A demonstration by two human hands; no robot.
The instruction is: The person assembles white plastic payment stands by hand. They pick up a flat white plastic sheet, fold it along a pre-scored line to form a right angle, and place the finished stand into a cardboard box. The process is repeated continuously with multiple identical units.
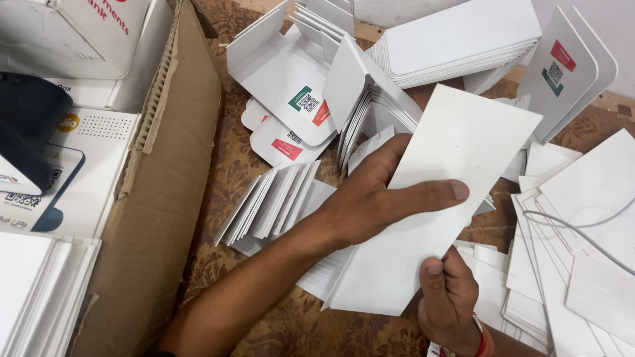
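Both of my hands hold one blank white card (442, 165), tilted, in the middle of the view. My left hand (377, 201) reaches in from the lower left and grips the card's left long edge, thumb across its face. My right hand (448, 297) pinches the card's lower right corner from below, thumb on top; a red and orange band circles that wrist. Under my left forearm lies a fanned stack of white cards (274, 201) on the patterned brown surface.
An open cardboard box (169, 192) at the left holds white printed boxes and a dark device (26, 129). Folded white card stands with coloured labels (291, 86) lie at the back. More white card piles (582, 218) fill the right side, with a grey cable (582, 228) over them.
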